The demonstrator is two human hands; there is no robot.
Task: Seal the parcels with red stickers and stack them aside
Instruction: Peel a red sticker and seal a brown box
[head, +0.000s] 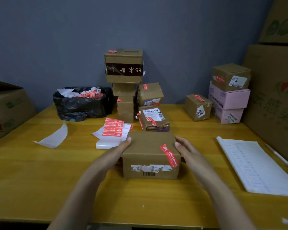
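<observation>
A brown cardboard parcel (148,151) sits in the middle of the yellow table (40,171), with a red sticker (169,156) running over its top right edge. My left hand (118,151) grips its left side and my right hand (187,151) grips its right side. A sheet of red stickers (114,128) lies just behind the parcel on the left. Behind it stands a stack of stickered parcels (124,83), with two more parcels (152,107) beside the stack.
A black bin bag (81,103) with sticker scraps sits at the back left. More parcels (198,107) and pink boxes (228,100) stand at the back right. A lined notebook (256,165) lies on the right. Large cartons flank both table sides.
</observation>
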